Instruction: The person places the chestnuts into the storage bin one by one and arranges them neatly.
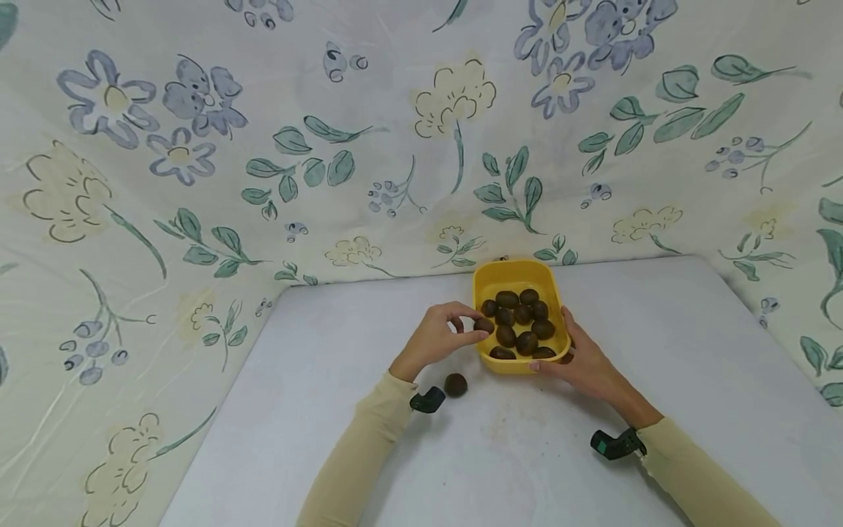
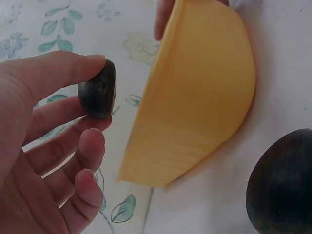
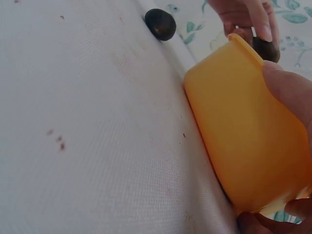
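Observation:
Between its thumb and fingertips my left hand pinches a dark brown chestnut, held up at the left rim of a yellow plastic container. Its other fingers curl loosely, as the left wrist view shows. My right hand grips the container's right side, with the thumb on the rim and fingertips low on the wall. Several similar chestnuts lie inside the container. One loose chestnut rests on the white table surface, near the left wrist.
A white cloth covers the table, with small dark specks on it in the right wrist view. Behind and to the sides hangs a floral-patterned sheet, close to the container's far end. Both wrists wear small black cameras.

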Available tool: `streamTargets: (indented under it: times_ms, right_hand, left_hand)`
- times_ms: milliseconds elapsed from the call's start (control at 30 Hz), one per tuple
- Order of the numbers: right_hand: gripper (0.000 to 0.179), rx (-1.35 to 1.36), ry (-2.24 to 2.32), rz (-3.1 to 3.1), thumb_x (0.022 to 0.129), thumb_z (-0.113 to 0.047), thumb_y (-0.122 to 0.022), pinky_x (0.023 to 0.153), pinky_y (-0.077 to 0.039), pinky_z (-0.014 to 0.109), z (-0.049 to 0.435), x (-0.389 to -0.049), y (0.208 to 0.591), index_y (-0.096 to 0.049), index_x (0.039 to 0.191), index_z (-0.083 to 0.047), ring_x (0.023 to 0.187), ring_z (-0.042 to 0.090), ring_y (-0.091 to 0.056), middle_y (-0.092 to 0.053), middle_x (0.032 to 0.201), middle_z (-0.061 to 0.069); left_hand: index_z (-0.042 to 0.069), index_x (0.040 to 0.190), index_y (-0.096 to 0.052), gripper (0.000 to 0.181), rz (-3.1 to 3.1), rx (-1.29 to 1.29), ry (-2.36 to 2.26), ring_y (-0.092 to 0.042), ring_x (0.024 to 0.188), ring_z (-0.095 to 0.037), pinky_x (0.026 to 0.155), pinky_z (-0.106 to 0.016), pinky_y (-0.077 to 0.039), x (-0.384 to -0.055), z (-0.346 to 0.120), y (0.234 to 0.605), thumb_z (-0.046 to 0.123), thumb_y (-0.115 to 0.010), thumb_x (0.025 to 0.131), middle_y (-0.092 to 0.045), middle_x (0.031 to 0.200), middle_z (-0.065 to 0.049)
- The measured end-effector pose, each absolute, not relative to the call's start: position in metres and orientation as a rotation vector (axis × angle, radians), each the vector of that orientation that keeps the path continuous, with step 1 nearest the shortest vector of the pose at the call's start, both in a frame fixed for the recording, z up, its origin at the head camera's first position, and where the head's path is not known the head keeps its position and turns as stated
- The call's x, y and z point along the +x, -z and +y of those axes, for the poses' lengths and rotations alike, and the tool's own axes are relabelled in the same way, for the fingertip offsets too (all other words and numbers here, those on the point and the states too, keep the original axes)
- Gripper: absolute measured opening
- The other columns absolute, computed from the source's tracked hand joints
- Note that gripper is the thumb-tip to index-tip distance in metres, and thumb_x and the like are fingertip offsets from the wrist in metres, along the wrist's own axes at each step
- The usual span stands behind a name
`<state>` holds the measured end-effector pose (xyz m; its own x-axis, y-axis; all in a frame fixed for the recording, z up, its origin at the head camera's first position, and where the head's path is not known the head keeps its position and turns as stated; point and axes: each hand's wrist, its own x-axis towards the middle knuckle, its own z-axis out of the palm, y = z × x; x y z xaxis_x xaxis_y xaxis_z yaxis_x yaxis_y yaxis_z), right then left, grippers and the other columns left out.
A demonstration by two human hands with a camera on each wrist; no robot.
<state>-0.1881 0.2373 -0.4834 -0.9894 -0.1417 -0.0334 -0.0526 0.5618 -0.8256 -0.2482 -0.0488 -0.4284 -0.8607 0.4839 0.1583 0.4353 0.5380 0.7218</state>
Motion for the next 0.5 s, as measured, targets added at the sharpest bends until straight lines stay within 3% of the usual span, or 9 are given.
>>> streamTargets:
  times_ms: [500]
  right_hand:
    - [0.131,-0.152,1.403,2.685,0.082,-0.057,-0.082,0.123,-0.025,0.065,0.238,-0.188,0.481,0.006,0.167,-0.012,0.157,0.049,-0.018,-0.007,0.174,0.021]
  left_hand:
    - [0.014,0.119,-0.077,0.035,2.712,0.792,-1.117,-0.052,0.074,-0.015,0.058,-0.023,-0.043,-0.26,-0.034,0.437,0.033,-0.082,0.089,-0.075,0.117,-0.004]
